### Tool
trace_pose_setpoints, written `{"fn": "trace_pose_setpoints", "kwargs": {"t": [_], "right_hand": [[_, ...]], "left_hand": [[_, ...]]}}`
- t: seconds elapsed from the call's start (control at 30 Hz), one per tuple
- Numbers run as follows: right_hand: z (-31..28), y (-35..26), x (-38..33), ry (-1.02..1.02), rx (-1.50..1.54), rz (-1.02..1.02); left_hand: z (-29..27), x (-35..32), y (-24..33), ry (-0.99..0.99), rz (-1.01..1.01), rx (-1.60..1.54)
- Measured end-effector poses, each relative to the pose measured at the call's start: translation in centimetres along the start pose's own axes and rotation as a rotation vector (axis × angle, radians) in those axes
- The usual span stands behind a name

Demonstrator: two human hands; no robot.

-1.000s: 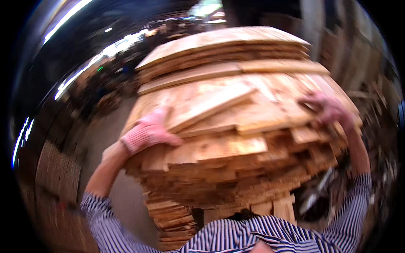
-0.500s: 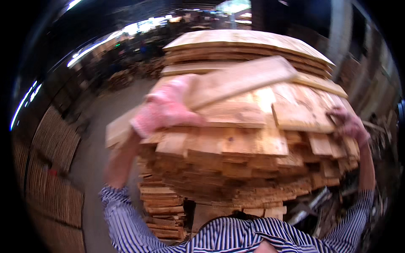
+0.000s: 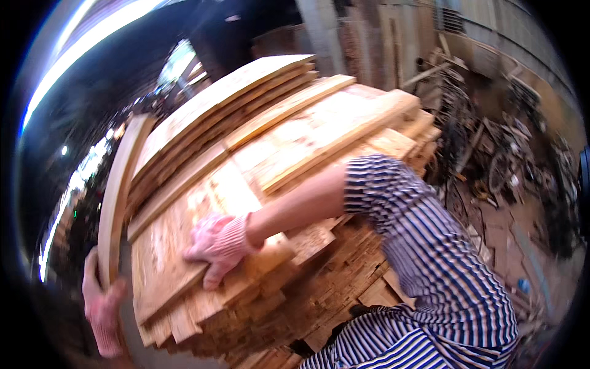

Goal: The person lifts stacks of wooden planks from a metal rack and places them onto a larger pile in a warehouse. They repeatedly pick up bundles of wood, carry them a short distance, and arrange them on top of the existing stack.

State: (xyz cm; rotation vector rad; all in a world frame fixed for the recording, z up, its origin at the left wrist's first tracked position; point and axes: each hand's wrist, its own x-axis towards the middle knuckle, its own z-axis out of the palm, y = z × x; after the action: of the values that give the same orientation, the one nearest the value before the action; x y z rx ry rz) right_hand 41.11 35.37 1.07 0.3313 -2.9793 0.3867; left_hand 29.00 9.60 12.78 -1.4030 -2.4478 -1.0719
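Note:
My left hand (image 3: 103, 310), in a pink knit glove, grips the lower end of a long wooden plank (image 3: 120, 197) at the left side of the stack. The plank is tilted up, its far end beside the stack's far layers. My right hand (image 3: 220, 245), gloved alike, reaches across and lies on top of a wide pale board (image 3: 166, 270) near its front edge. Its fingers are spread, with the thumb toward that edge. Beneath are several layers of stacked boards with uneven ends. Another board (image 3: 344, 144) lies loose on top, farther right.
A higher pile of wide panels (image 3: 227, 86) rises at the far side of the stack. To the right, a heap of scrap and a wheel (image 3: 498, 172) cover the ground below a wall (image 3: 522, 49). A post (image 3: 322, 37) stands behind.
The view has swung to the right. My left hand has carried the plank off the stack's top to its left side. My right hand has moved left across the boards.

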Motion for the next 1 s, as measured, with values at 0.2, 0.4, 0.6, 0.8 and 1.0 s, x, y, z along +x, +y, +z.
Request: {"fn": "trace_pose_setpoints", "kwargs": {"t": [0.2, 0.4, 0.6, 0.8, 1.0], "right_hand": [[-4.9, 4.2, 0.4, 0.186, -0.163, -0.152], [-10.3, 14.5, -3.3, 0.289, -0.599, 0.165], [-11.7, 15.9, -18.9, -0.274, -0.109, 0.461], [-7.3, 14.1, -27.5, 0.189, 0.066, 0.393], [-8.6, 11.8, -27.8, 0.084, 0.036, 0.369]], "left_hand": [[-0.8, -4.0, -2.4, -0.083, 0.018, -0.231], [1.7, -6.1, -3.2, -0.103, -0.051, -0.096], [5.2, -4.6, -8.1, -0.276, 0.036, -0.059], [8.9, -1.8, -5.9, -0.44, 0.052, -0.017], [9.6, -0.8, -5.0, -0.513, 0.073, -0.014]]}}
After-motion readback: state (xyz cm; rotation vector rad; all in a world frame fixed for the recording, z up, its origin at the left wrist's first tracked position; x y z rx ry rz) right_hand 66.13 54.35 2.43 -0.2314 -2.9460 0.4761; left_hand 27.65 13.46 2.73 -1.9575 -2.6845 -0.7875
